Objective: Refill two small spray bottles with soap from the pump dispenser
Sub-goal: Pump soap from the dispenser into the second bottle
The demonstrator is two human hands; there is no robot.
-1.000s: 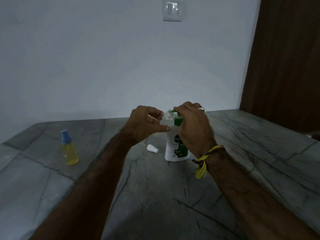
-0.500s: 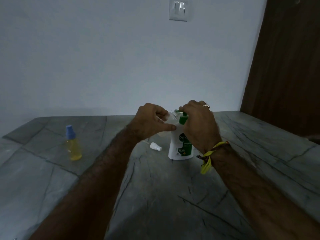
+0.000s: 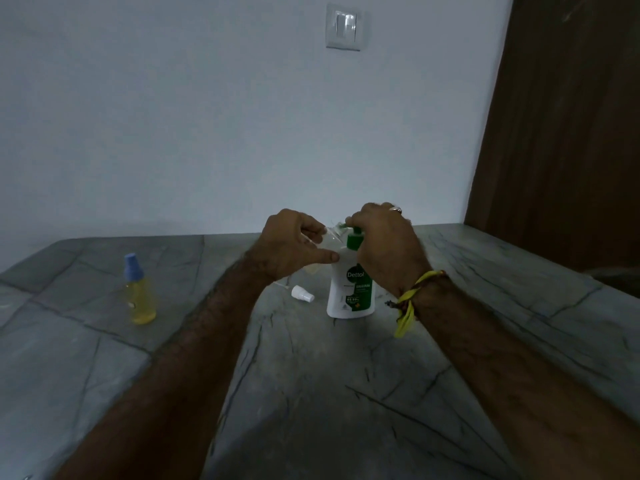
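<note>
A white pump dispenser (image 3: 350,292) with a green pump head stands upright in the middle of the stone counter. My right hand (image 3: 388,247) covers the pump head from above, fingers curled over it. My left hand (image 3: 294,244) grips a small clear spray bottle (image 3: 330,235), tilted with its open mouth at the pump's nozzle; most of that bottle is hidden by my fingers. Its white spray cap (image 3: 302,293) lies on the counter just left of the dispenser. A second small spray bottle (image 3: 139,292) with yellow liquid and a blue cap stands at the left.
The grey stone counter (image 3: 311,393) reaches back to a pale wall with a switch plate (image 3: 344,26). A dark wooden door (image 3: 568,126) stands at the right beyond the counter's edge.
Both hands stay at the pump with the clear bottle held at the nozzle. The view has shifted slightly; the hands sit a little higher in it.
</note>
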